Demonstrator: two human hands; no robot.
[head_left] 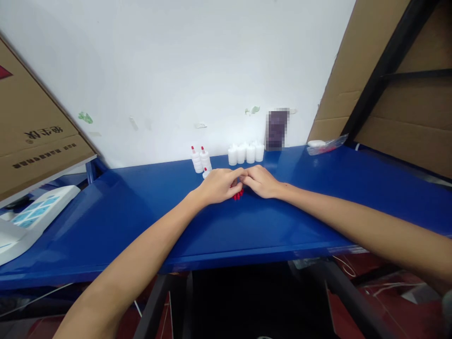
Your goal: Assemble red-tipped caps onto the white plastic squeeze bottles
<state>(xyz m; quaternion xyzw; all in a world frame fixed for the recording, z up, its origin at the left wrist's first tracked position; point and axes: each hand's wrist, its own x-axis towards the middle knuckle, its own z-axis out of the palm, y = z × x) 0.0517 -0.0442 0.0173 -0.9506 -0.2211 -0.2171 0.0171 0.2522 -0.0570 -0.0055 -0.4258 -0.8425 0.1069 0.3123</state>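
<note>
My left hand (221, 185) and my right hand (260, 181) meet above the blue table, fingertips touching or nearly so. Both have bent, pinched-in fingers; whatever lies between them is too small or hidden to make out. Beneath my left fingers is a cluster of small red caps (237, 195), partly covered. Just beyond my left hand stand two white squeeze bottles (197, 163) with red-tipped nozzles. A third red-tipped piece (205, 173) shows low beside them, mostly hidden by that hand. Behind both hands, several white bottles without red tips (241, 154) stand in a group.
The blue table (134, 212) runs along a white wall. At its back right lies a clear plastic bag (326, 145) with red bits inside. A dark pixelated object (277, 129) leans on the wall. A white device with blue keys (35, 212) sits at left, near a cardboard box (38, 127).
</note>
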